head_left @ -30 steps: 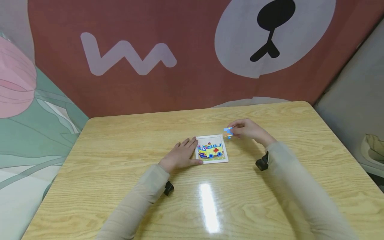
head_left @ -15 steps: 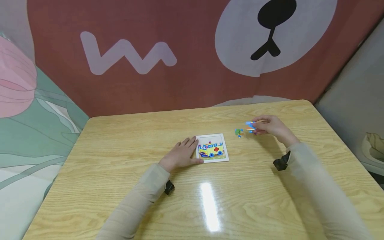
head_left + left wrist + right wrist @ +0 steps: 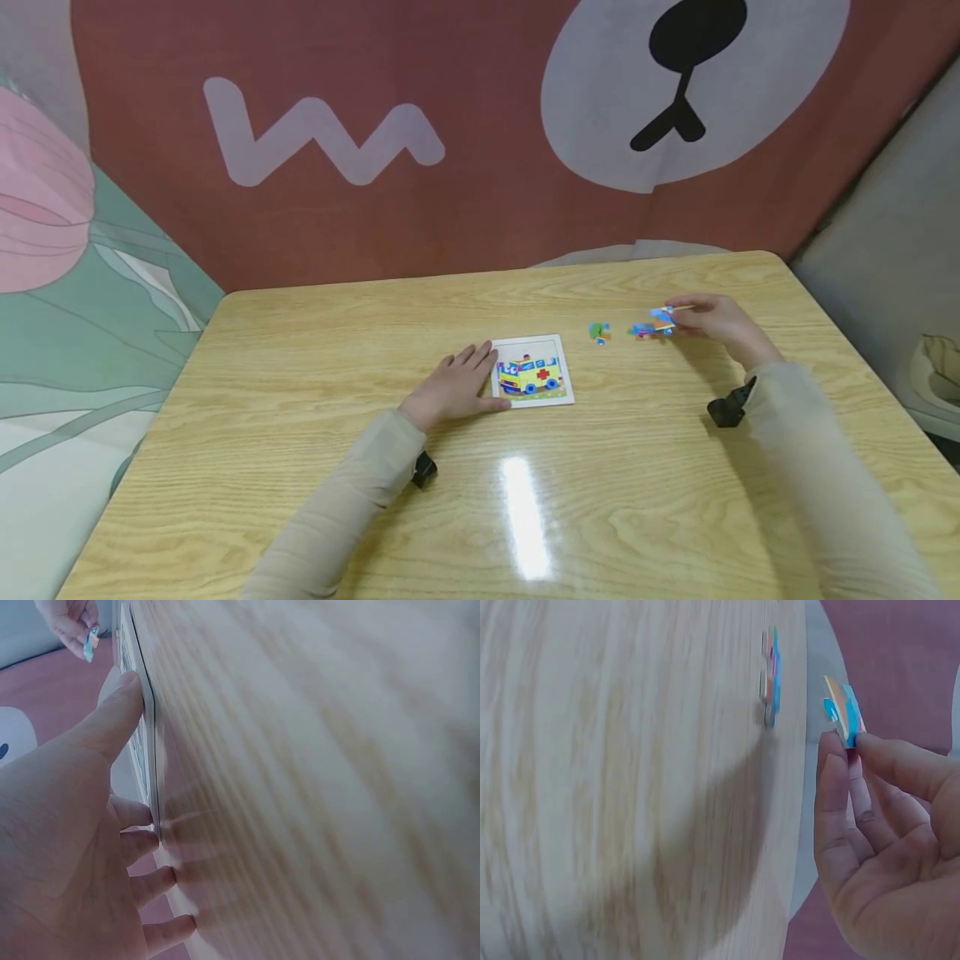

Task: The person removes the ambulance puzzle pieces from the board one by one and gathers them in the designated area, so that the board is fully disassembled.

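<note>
A small jigsaw puzzle with a white frame (image 3: 566, 392) lies on the table, showing a yellow ambulance with a red cross; its upper strip is bare. My left hand (image 3: 457, 387) rests at the frame's left side, fingers spread, thumb along the near edge. In the right wrist view, my right hand (image 3: 889, 817) pinches a blue and orange puzzle piece (image 3: 845, 712) between thumb and fingertips, above the table. Just beyond it on the table lies another puzzle piece (image 3: 642, 330), blue and pink. A green and blue puzzle piece (image 3: 599, 332) lies between that one and the frame.
The wood-grain table (image 3: 420, 533) has a light reflection near its front. A red wall cloth with a bear's face (image 3: 487, 208) rises behind its back edge. A black wrist camera (image 3: 729, 408) sits under the right cuff.
My right hand has moved right, away from the frame, with the puzzle piece pinched in it. The two pieces on the table have come into sight. The left hand has stayed at the frame.
</note>
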